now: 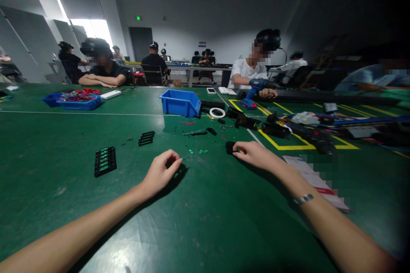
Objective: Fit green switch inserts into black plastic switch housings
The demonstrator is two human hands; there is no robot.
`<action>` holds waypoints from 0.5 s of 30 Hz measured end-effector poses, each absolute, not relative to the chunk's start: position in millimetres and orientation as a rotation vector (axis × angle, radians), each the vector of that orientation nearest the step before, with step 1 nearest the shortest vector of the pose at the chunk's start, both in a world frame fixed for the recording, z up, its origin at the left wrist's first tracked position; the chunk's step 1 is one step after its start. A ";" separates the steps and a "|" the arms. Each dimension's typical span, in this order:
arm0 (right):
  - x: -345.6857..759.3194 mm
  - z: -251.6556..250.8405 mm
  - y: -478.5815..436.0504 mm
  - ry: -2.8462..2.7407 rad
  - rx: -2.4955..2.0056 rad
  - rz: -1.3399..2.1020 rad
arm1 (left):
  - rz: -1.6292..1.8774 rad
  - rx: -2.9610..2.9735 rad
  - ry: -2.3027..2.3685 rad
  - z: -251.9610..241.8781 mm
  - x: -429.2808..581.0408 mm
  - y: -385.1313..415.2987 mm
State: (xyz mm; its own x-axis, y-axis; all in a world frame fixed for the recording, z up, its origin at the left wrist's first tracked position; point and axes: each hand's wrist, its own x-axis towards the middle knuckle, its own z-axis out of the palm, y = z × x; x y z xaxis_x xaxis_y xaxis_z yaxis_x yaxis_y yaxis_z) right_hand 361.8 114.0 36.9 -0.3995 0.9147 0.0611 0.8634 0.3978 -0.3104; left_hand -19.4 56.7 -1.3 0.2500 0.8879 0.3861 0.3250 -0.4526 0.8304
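My left hand [163, 171] is closed in a pinch over the green table, with a small green piece [183, 159] at its fingertips. To the right, my right hand [254, 154] has its thumb and fingers closed at the edge of a small black part [229, 148]; its exact kind is not clear. Between the two hands lie several small green pieces [202, 151]. Left of my left hand, a black holder [105, 162] carries a row of green pieces in its slots. Behind it rest several thin black strips [146, 138].
A blue bin [180, 103] stands ahead, near a screwdriver [194, 132] and a white ring [217, 113]. Blue trays [80, 102] of red parts sit far left. Black tool parts and cables lie right. Across the table, a person holds a blue power drill [254, 91].
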 end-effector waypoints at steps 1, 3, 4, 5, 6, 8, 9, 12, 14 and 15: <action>361.6 36.4 114.2 -2.438 -1.566 0.351 | 1.187 1.893 1.103 -1.8 -19.5 57.7; 360.6 37.0 113.9 -2.446 -1.551 0.367 | 1.216 1.846 1.114 -3.4 -21.3 62.2; 359.2 38.0 113.1 -2.441 -1.541 0.364 | 1.237 1.820 1.124 -4.1 -23.2 65.7; 356.6 39.2 111.7 -2.429 -1.524 0.356 | 1.262 1.795 1.136 -4.6 -25.9 70.1; 352.5 40.3 109.6 -2.410 -1.501 0.345 | 1.290 1.772 1.149 -4.9 -29.4 75.1; 339.0 41.8 102.4 -2.367 -1.430 0.325 | 1.346 1.736 1.173 -4.6 -37.9 85.8; 329.7 41.7 97.3 -2.351 -1.391 0.332 | 1.372 1.719 1.185 -4.2 -42.4 90.8; 296.5 37.5 78.0 -2.401 -1.236 0.394 | 1.434 1.678 1.214 -3.4 -52.6 101.7; 275.5 32.5 64.6 -2.468 -1.121 0.392 | 1.444 1.667 1.218 -3.8 -55.0 104.4; 266.6 29.8 58.6 -2.505 -1.067 0.400 | 1.440 1.667 1.216 -4.2 -54.9 104.6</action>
State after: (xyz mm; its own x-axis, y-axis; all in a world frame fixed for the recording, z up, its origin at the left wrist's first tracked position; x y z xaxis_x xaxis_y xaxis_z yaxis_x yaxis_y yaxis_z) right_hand 266.6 58.6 29.8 -0.6354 0.7348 0.2373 0.6243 0.6697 -0.4021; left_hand -54.9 104.6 -4.2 -0.0162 0.9148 0.4036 0.2445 -0.3877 0.8887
